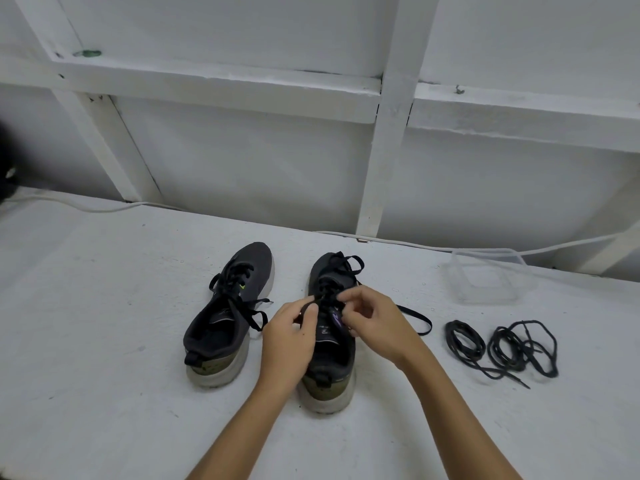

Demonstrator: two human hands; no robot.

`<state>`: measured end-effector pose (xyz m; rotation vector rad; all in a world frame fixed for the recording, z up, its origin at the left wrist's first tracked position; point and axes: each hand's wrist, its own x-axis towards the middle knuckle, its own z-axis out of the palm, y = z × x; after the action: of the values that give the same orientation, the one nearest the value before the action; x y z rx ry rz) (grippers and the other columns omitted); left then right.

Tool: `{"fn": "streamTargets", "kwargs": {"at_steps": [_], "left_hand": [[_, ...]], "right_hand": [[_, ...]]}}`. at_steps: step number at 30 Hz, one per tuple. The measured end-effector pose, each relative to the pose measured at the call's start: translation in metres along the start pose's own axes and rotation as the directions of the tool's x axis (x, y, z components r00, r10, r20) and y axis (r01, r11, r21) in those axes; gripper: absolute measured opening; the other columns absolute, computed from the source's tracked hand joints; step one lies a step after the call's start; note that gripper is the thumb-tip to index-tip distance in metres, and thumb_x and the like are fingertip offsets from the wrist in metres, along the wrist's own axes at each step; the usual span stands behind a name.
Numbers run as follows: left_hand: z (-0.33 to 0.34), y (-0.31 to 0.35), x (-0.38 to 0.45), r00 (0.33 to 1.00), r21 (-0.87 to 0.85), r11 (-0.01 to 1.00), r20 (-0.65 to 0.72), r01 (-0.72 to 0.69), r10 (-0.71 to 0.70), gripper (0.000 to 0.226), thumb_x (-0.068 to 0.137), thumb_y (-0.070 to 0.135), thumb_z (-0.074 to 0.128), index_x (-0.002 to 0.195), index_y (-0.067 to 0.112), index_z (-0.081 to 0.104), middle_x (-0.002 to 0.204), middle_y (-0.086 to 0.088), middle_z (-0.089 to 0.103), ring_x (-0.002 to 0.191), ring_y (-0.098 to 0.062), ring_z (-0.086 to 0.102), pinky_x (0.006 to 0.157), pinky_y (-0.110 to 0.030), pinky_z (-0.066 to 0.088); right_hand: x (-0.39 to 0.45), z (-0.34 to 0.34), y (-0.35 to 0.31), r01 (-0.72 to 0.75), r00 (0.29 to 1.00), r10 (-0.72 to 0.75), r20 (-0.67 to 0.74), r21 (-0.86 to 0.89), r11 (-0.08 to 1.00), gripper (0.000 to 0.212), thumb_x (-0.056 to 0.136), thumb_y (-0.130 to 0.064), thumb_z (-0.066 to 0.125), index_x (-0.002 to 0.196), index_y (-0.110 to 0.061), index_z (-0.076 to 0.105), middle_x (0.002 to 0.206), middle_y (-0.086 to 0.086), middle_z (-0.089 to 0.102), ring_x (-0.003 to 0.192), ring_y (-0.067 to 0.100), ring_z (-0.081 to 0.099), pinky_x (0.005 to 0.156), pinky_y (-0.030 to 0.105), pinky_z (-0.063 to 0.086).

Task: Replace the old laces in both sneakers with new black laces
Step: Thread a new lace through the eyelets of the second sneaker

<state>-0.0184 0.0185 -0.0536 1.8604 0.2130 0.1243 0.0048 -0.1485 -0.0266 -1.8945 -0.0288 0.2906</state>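
Sneakers: left sneaker (225,317) and right sneaker (330,341) stand mid-worktop (104,375), toes toward its far edge. Left hand (289,337) and right hand (375,323) each pinch the right sneaker's lace (415,318). Coiled laces (502,346) lie right.

Two sneakers (228,317) (330,341), seemingly two coiled black laces (465,341) (523,344), one clear container (491,277), two hands (289,344) (377,327).

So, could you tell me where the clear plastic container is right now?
In the head view, the clear plastic container sits far right on the table, beyond the coiled black laces.
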Motion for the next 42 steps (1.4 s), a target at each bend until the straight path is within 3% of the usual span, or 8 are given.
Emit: {"fn": "streamTargets", "kwargs": {"at_steps": [9, 13, 18, 23, 30, 35, 38, 42], "left_hand": [[-0.007, -0.003, 0.001, 0.998, -0.001, 1.0, 0.065, -0.025, 0.025, 0.025, 0.1, 0.027, 0.057, 0.121, 0.027, 0.071, 0.113, 0.018, 0.068, 0.103, 0.008, 0.061, 0.088, -0.017, 0.051], [-0.006, -0.005, 0.002, 0.999, 0.11, 0.993, -0.001, -0.05, 0.05, 0.027, 0.101, 0.027, 0.055, 0.122, 0.025, 0.071, 0.11, 0.017, 0.069, 0.098, 0.006, 0.062, 0.087, -0.02, 0.052], [-0.007, -0.002, -0.002, 1.0, 0.046, 0.999, -0.013, -0.004, 0.005, 0.024, 0.101, 0.025, 0.054, 0.116, 0.027, 0.072, 0.108, 0.021, 0.07, 0.101, 0.011, 0.06, 0.089, -0.016, 0.051], [-0.006, -0.002, 0.0, 1.0, 0.048, 0.999, 0.003, -0.007, 0.006, 0.027, 0.1, 0.028, 0.057, 0.123, 0.026, 0.07, 0.115, 0.022, 0.068, 0.104, 0.015, 0.058, 0.086, -0.006, 0.046], [-0.005, -0.001, -0.003, 1.0, 0.03, 1.0, -0.027, 0.005, -0.005, 0.026, 0.098, 0.033, 0.059, 0.121, 0.033, 0.071, 0.09, 0.027, 0.071, 0.077, 0.0, 0.062, 0.078, -0.028, 0.057], [-0.005, 0.002, -0.006, 0.999, 0.069, 0.998, -0.052, -0.013, 0.016, 0.024, 0.099, 0.028, 0.059, 0.107, 0.049, 0.069, 0.067, 0.031, 0.062, 0.065, 0.0, 0.053, 0.068, -0.015, 0.051], [-0.008, 0.003, -0.007, 0.999, 0.067, 0.998, -0.046, 0.005, -0.002, 0.021, 0.099, 0.027, 0.058, 0.11, 0.036, 0.074, 0.073, 0.041, 0.063, 0.071, 0.001, 0.062, 0.076, -0.017, 0.053], [-0.008, 0.001, -0.004, 0.999, 0.057, 0.998, -0.035, 0.035, -0.033, 0.025, 0.098, 0.031, 0.059, 0.118, 0.028, 0.073, 0.095, 0.024, 0.072, 0.084, 0.002, 0.065, 0.085, -0.032, 0.058]], "right_hand": [[0.007, 0.015, -0.017, 0.049, 0.999, -0.041, 0.033, -0.308, 0.95, 0.012, 0.095, -0.031, 0.065, 0.091, -0.028, 0.076, 0.094, -0.015, 0.066, 0.085, 0.001, 0.062, 0.074, 0.016, 0.044], [0.002, 0.012, -0.02, 0.046, 0.997, -0.037, -0.063, 0.148, 0.988, 0.021, 0.1, -0.018, 0.056, 0.086, -0.022, 0.07, 0.088, -0.009, 0.071, 0.085, 0.009, 0.064, 0.073, 0.024, 0.05], [-0.006, -0.008, -0.032, 0.119, 0.973, 0.163, -0.163, 0.961, 0.251, 0.03, 0.102, -0.015, 0.04, 0.075, -0.013, 0.051, 0.067, 0.007, 0.059, 0.078, 0.028, 0.068, 0.075, 0.039, 0.054], [-0.002, 0.001, -0.026, -0.024, 0.948, 0.124, -0.292, 0.323, 0.946, 0.026, 0.101, -0.037, 0.055, 0.088, -0.015, 0.056, 0.054, -0.005, 0.05, 0.054, 0.016, 0.05, 0.066, 0.035, 0.049], [0.003, 0.014, -0.034, 0.112, 0.994, -0.102, 0.046, -0.502, 0.858, 0.013, 0.096, -0.03, 0.065, 0.097, -0.023, 0.076, 0.059, -0.015, 0.055, 0.056, -0.001, 0.052, 0.053, 0.009, 0.036], [0.003, 0.005, -0.033, 0.06, 0.99, -0.025, -0.136, 0.259, 0.964, 0.017, 0.094, -0.017, 0.065, 0.078, -0.019, 0.069, 0.069, -0.009, 0.062, 0.066, 0.009, 0.054, 0.063, 0.024, 0.044], [0.004, -0.014, -0.04, 0.136, 0.967, 0.116, -0.227, 0.845, 0.517, 0.018, 0.094, -0.016, 0.056, 0.076, -0.017, 0.06, 0.086, -0.001, 0.067, 0.078, 0.016, 0.062, 0.067, 0.029, 0.051], [0.009, -0.027, -0.043, 0.086, 0.943, 0.239, -0.234, 0.86, 0.502, 0.024, 0.101, -0.013, 0.041, 0.078, -0.011, 0.046, 0.059, 0.005, 0.052, 0.066, 0.025, 0.066, 0.076, 0.043, 0.056]]}}
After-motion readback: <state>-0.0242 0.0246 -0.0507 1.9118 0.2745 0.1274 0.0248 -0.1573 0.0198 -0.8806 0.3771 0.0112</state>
